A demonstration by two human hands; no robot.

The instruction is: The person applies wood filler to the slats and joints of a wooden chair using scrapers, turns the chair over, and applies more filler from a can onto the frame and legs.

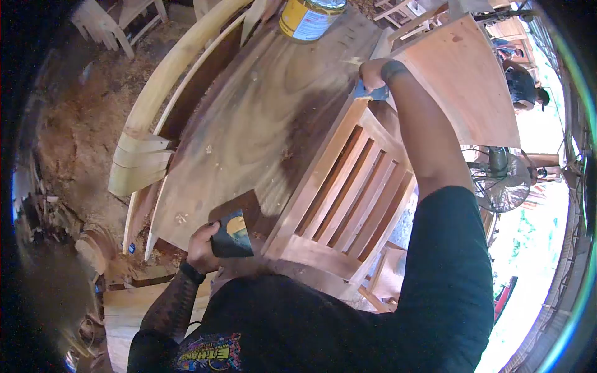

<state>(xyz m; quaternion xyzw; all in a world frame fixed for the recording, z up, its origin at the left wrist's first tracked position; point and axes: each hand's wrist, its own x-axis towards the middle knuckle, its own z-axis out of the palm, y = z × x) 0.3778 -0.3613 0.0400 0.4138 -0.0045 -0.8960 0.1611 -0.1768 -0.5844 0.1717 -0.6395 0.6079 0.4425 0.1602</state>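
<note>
My left hand is closed on the edge of a dark, flat, square plate with a smear of pale yellow paste on it. My right hand is stretched far forward, its fingers closed on a blue flat piece whose exact kind I cannot make out. That piece is against the far corner of a slatted wooden chair back. The slatted frame lies tilted, its long rail running from near my body toward my right hand.
A broad wooden board lies beneath, with a yellow can at its far end. Curved wooden parts stand at left. At right are a wooden panel, a fan and a person farther off.
</note>
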